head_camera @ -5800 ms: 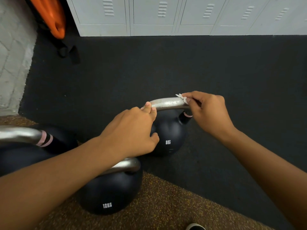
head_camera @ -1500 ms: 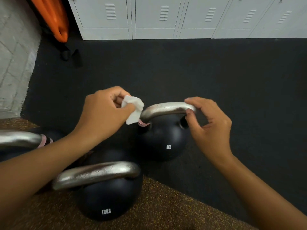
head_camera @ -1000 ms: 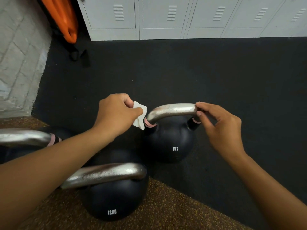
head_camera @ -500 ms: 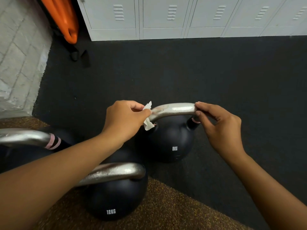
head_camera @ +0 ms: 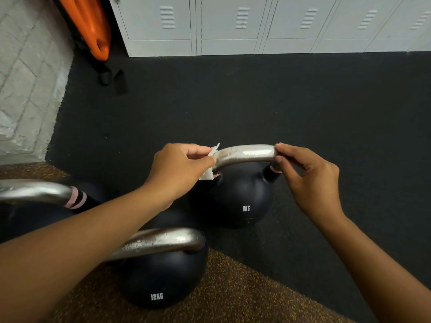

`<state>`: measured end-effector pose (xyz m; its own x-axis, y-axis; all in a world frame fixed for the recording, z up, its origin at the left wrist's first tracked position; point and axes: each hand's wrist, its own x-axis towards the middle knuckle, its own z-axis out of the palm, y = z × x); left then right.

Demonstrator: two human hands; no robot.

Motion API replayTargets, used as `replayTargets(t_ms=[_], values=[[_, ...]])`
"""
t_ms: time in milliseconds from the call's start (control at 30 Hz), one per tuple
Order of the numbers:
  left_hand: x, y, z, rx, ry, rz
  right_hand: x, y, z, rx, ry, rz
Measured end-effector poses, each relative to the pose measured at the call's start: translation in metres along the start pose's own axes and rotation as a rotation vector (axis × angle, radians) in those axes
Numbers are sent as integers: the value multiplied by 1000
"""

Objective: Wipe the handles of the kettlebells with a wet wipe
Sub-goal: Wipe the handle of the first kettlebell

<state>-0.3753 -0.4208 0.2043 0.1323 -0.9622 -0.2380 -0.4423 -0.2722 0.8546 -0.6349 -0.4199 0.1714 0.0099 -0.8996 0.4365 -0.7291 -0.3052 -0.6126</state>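
At frame centre, the left hand [head_camera: 179, 169] pinched a wet wipe [head_camera: 211, 166] around the 8 kg kettlebell's handle [head_camera: 247, 153]; the right hand [head_camera: 310, 180] gripped its other end. Next, probably sliding rightward.

Dim, even indoor light, soft glare on steel handles (wide-angle bowing at edges)

The white wet wipe [head_camera: 211, 164] is crumpled around the left end of the silver handle [head_camera: 247, 153] of the black 8KG kettlebell [head_camera: 242, 201], upright on dark matting; nearer stand the 12KG kettlebell [head_camera: 161, 273] and a third kettlebell [head_camera: 35, 213], partly hidden
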Motion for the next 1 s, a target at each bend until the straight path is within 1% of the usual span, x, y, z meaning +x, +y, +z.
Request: replayTargets(t_ms=[133,233,333,433,533,667,800,1000], values=[[-3,-2,-1,175,-44,51,0,-1,0,-5,-5,-7],[-8,-5,-1,254,-152,71,-2,-2,0,-3,-4,-13],[-17,-4,2,431,-256,136,-5,-1,1,-15,2,-21],[-25,-1,7,454,-353,131,-6,0,3,-10,17,-25],[-29,1,9,432,-348,139,-5,1,3,2,21,-24],[-26,5,4,438,-278,236,-5,1,3,-3,23,-27],[-27,9,4,466,-274,307,-5,1,3,5,22,-23],[-34,8,5,528,-253,328,-5,1,3,-3,28,-28]])
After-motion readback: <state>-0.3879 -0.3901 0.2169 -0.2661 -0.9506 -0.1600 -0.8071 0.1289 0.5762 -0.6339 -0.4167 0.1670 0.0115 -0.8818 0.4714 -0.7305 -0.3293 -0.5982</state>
